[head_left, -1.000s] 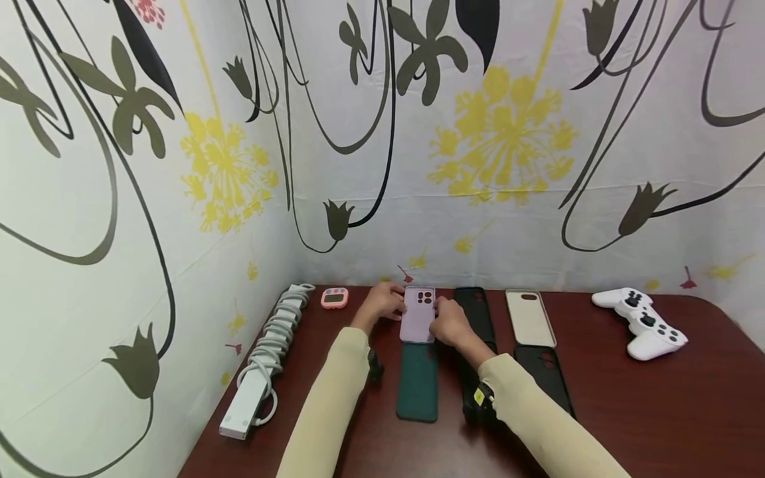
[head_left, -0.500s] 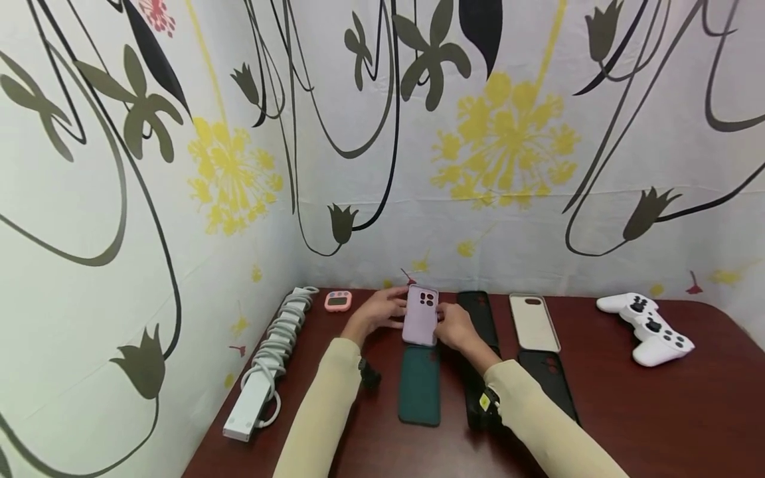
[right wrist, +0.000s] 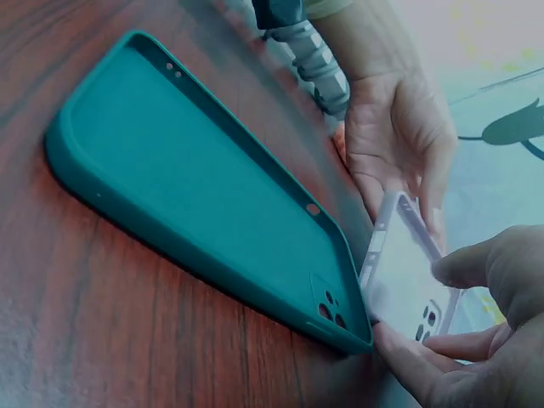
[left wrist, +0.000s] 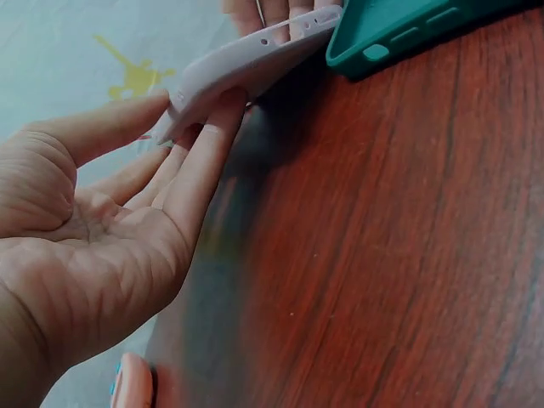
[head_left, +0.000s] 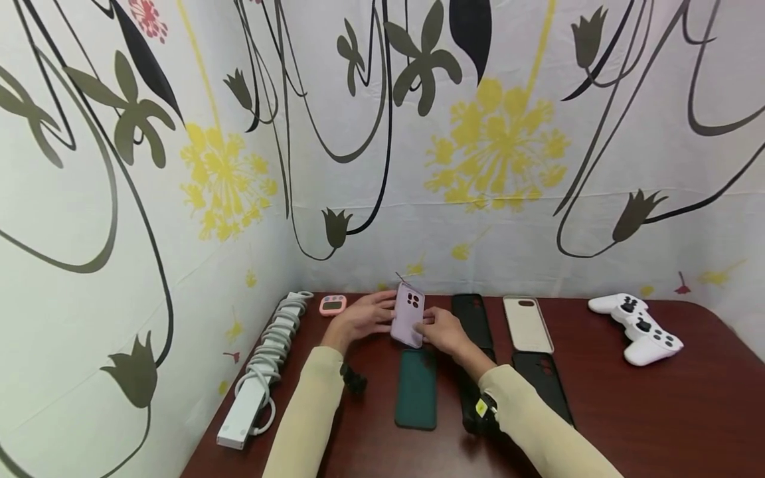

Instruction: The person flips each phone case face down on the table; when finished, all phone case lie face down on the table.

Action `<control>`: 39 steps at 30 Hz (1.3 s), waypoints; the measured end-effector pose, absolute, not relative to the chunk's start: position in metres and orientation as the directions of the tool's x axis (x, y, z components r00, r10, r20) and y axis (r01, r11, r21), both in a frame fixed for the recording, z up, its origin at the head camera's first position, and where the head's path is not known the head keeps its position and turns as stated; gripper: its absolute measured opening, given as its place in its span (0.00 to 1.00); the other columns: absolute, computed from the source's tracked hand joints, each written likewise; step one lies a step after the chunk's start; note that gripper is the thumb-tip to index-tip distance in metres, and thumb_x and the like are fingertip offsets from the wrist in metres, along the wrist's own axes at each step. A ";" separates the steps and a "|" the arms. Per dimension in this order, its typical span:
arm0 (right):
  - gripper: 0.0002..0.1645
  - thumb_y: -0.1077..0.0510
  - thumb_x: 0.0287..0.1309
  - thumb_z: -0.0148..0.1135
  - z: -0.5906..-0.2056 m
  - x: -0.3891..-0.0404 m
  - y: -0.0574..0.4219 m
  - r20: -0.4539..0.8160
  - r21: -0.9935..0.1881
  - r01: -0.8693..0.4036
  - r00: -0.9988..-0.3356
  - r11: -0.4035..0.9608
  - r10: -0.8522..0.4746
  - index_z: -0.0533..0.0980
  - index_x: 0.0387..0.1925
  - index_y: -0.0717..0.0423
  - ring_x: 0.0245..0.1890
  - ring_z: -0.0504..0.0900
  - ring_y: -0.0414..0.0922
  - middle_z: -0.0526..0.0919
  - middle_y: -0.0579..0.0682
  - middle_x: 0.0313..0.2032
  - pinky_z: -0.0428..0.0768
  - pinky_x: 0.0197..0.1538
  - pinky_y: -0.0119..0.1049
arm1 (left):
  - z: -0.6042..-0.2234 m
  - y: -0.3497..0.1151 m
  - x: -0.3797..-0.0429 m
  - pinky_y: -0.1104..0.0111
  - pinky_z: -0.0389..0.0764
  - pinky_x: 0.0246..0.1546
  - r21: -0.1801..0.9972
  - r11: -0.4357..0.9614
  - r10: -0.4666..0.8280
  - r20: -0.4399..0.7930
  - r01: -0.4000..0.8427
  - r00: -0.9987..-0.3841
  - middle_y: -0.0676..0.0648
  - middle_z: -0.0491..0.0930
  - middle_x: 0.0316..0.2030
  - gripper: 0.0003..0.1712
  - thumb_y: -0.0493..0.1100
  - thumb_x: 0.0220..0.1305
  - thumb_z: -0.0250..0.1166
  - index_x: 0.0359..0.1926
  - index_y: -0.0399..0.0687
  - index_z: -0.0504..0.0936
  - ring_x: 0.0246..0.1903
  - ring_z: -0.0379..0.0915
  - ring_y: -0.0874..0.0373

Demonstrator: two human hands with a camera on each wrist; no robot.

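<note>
From my station I see the left hand (head_left: pixel 362 316) and right hand (head_left: pixel 445 330) pinching the lilac case (head_left: pixel 406 320), just beyond the green case (head_left: pixel 416 395); its long axis points away from that, camera-cutout end farthest and raised.

head looks down — 2 nearer wrist views share lilac case (head_left: pixel 408 318)

Green case (head_left: pixel 416 393), obstacle beside lilac case (head_left: pixel 404 320)

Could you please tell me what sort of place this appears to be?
Probably an indoor tabletop workspace: a reddish-brown wood-grain table stands by a flower-patterned wall covering, with a green phone case and a white game controller on it.
</note>
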State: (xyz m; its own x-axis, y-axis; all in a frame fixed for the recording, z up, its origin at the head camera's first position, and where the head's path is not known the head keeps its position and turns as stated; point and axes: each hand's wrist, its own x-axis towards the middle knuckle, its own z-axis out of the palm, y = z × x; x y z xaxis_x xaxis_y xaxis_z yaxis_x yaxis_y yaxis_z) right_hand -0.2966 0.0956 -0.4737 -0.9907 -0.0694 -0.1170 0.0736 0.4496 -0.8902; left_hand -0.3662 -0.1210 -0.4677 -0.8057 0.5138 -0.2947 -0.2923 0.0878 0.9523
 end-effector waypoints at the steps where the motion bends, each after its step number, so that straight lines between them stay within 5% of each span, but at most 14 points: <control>1: 0.29 0.55 0.74 0.62 -0.473 -0.296 0.095 -0.119 -0.898 0.080 -0.991 0.433 -0.065 0.73 0.68 0.68 0.49 0.90 0.53 0.84 0.66 0.58 0.90 0.49 0.43 | -0.467 -0.121 -0.367 0.42 0.69 0.76 0.952 0.081 0.516 -0.293 -0.294 -0.805 0.39 0.57 0.83 0.40 0.31 0.78 0.56 0.85 0.49 0.54 0.78 0.62 0.40; 10: 0.38 0.41 0.84 0.45 -0.475 -0.297 0.094 -0.157 -0.958 0.124 -0.981 0.258 -0.111 0.65 0.76 0.67 0.60 0.85 0.59 0.79 0.68 0.65 0.89 0.56 0.47 | -0.457 -0.125 -0.366 0.42 0.69 0.76 0.952 0.107 0.518 -0.299 -0.286 -0.802 0.41 0.57 0.83 0.42 0.28 0.76 0.57 0.85 0.47 0.54 0.77 0.63 0.41; 17: 0.40 0.41 0.86 0.36 -0.476 -0.298 0.094 -0.178 -0.975 0.155 -0.974 0.159 -0.142 0.57 0.79 0.68 0.63 0.82 0.62 0.76 0.73 0.67 0.87 0.60 0.51 | -0.451 -0.126 -0.364 0.44 0.73 0.74 0.947 0.147 0.504 -0.321 -0.286 -0.802 0.41 0.61 0.81 0.38 0.31 0.77 0.59 0.83 0.46 0.59 0.74 0.69 0.43; 27: 0.41 0.40 0.86 0.34 -0.469 -0.302 0.100 -0.219 -0.974 0.199 -0.953 0.113 -0.208 0.58 0.79 0.69 0.63 0.82 0.63 0.76 0.73 0.67 0.87 0.61 0.50 | -0.450 -0.120 -0.359 0.44 0.88 0.55 0.940 0.176 0.479 -0.341 -0.292 -0.809 0.41 0.69 0.77 0.34 0.36 0.77 0.61 0.80 0.53 0.65 0.64 0.78 0.46; 39: 0.41 0.40 0.86 0.38 -0.471 -0.313 0.110 -0.241 -0.971 0.228 -0.927 0.079 -0.289 0.58 0.78 0.71 0.65 0.82 0.64 0.74 0.74 0.69 0.86 0.64 0.50 | -0.444 -0.108 -0.352 0.45 0.90 0.49 0.945 0.208 0.444 -0.323 -0.254 -0.836 0.37 0.70 0.76 0.34 0.38 0.76 0.65 0.79 0.48 0.68 0.66 0.78 0.42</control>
State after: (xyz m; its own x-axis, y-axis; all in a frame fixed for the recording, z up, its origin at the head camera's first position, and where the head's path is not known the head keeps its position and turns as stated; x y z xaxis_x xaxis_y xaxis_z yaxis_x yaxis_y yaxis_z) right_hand -0.3126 0.1096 -0.4710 -0.9265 -0.2889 -0.2409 0.2277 0.0790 -0.9705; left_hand -0.3523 -0.1079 -0.4437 -0.8358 0.4442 -0.3227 -0.2539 0.2085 0.9445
